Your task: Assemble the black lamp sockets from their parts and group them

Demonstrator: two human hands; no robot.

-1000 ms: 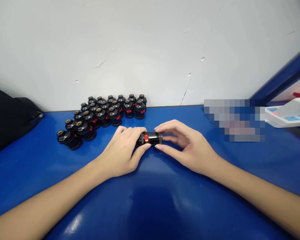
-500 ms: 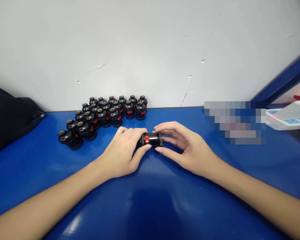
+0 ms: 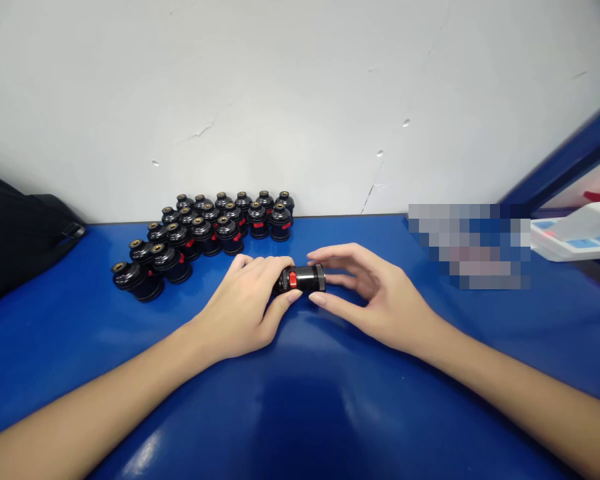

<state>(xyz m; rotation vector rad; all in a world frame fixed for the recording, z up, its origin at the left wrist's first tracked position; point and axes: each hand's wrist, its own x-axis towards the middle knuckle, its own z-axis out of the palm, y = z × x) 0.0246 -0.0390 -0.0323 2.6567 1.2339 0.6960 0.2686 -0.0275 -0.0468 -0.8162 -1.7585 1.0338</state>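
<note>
A glossy black lamp socket (image 3: 307, 279) with a red switch and a ribbed ring at its right end lies on its side, low over the blue table (image 3: 290, 413). My left hand (image 3: 250, 297) is closed around its left end, thumb in front and fingers over the top, hiding that end. Around the ribbed ring, my right hand (image 3: 370, 290) curves with thumb and fingers apart; I see no firm grip there. Behind and left of my left hand stand several similar lamp sockets (image 3: 230, 235), upright in rows, with brass-coloured threaded holes on top.
A black bag (image 3: 25, 233) sits at the left edge. White wall (image 3: 290, 100) rises behind the table. At the right are a blurred-out pixelated patch and a white tray (image 3: 570, 250) with blue compartments, beside a blue frame post (image 3: 570, 153).
Almost nothing differs. My left hand keeps its hold on the lamp socket, while the right fingers shift only slightly near the ring. The view has moved very slightly.
</note>
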